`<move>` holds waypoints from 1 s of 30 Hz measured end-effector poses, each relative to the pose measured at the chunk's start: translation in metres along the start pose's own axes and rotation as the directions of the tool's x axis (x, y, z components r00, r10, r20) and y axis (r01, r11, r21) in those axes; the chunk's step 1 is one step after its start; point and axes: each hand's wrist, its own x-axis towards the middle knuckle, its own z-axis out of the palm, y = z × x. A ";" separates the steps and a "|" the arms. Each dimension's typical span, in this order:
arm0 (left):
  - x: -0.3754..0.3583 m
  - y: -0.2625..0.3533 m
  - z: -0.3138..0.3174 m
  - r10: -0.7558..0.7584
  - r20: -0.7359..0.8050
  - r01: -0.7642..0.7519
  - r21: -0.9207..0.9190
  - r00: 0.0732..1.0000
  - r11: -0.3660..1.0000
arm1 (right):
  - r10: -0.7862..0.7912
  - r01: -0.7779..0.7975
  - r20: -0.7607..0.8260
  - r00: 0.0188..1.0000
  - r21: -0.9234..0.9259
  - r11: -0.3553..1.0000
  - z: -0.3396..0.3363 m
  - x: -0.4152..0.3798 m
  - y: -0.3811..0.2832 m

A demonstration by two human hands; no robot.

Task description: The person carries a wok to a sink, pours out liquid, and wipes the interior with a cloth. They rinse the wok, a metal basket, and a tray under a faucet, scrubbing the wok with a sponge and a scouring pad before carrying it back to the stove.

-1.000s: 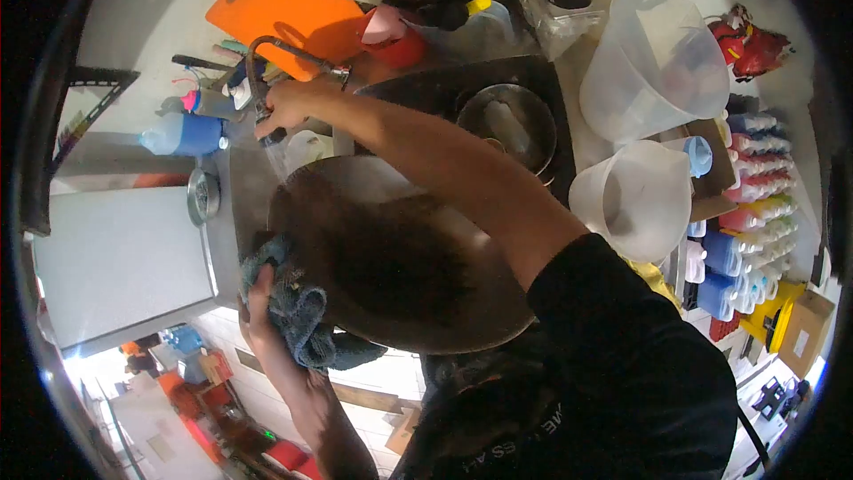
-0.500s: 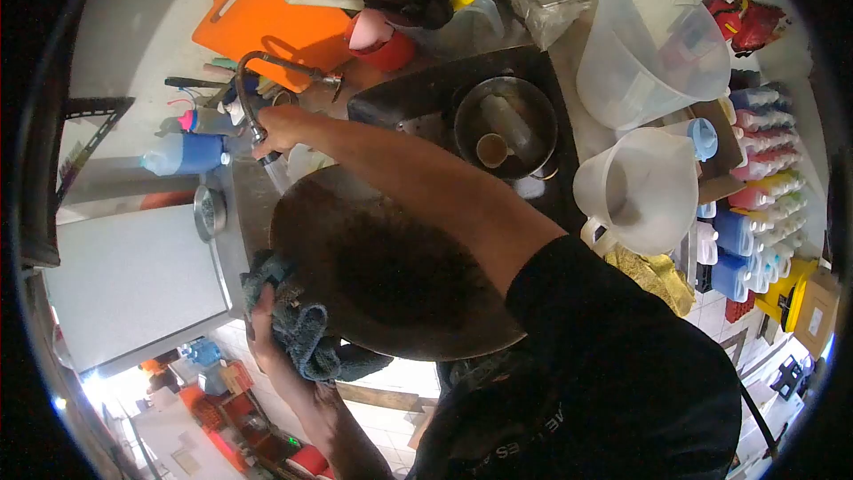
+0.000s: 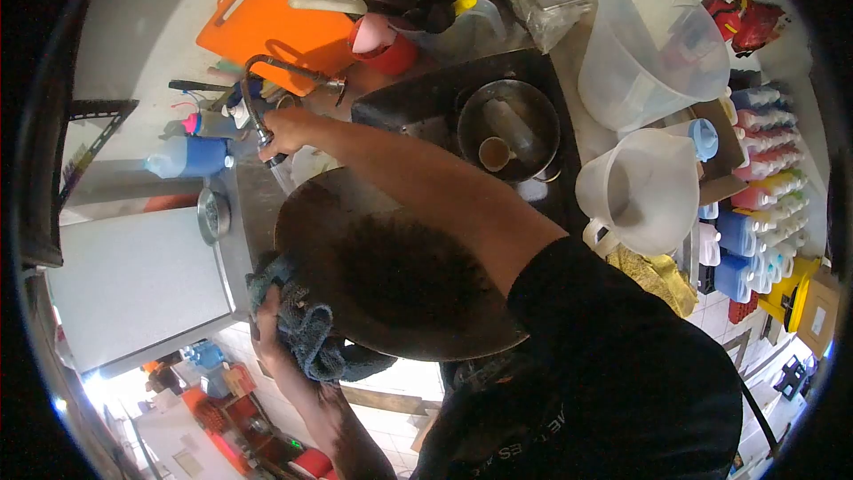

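Observation:
My right hand (image 3: pixel 291 131) is closed round the lower end of the curved faucet (image 3: pixel 252 98), and a pale stream runs from its nozzle at the rim of a large dark wok (image 3: pixel 391 276). The wok lies tilted beneath my right forearm, with a blackened middle and browner sides. At its lower left edge, my left hand (image 3: pixel 268 313) grips a bunched dark grey-green cloth (image 3: pixel 306 329), which touches the wok's rim. Part of the left fingers is hidden in the cloth.
A dark sink (image 3: pixel 418 93) holds a round pan (image 3: pixel 471 138) with a cup inside. Behind are an orange cutting board (image 3: pixel 267 22) and utensils. Clear plastic pitchers (image 3: pixel 644 191), a yellow cloth (image 3: pixel 657 283) and rows of bottles (image 3: pixel 769 142) are on the right; a blue jug (image 3: pixel 200 156) stands left.
The whole view has shifted slightly, with objects a little further right. Both hands keep their holds on the faucet and the cloth.

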 end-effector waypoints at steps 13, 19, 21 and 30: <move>-0.005 0.007 0.000 -0.038 -0.053 0.046 0.152 0.998 0.987 | 0.152 -0.138 0.275 0.949 -0.068 0.988 -0.052 -0.013 -0.012; -0.004 0.001 0.002 -0.028 0.020 0.027 0.043 0.999 0.999 | 0.114 -0.143 0.337 0.935 0.064 0.988 -0.077 -0.019 -0.019; -0.003 0.000 -0.001 -0.044 0.012 0.043 0.041 0.999 0.998 | 0.132 -0.177 0.311 0.941 0.122 0.977 -0.077 -0.022 -0.021; 0.005 -0.002 -0.009 -0.056 0.036 0.054 0.054 0.998 0.997 | 0.174 -0.250 0.352 0.920 0.183 0.951 -0.080 -0.024 -0.039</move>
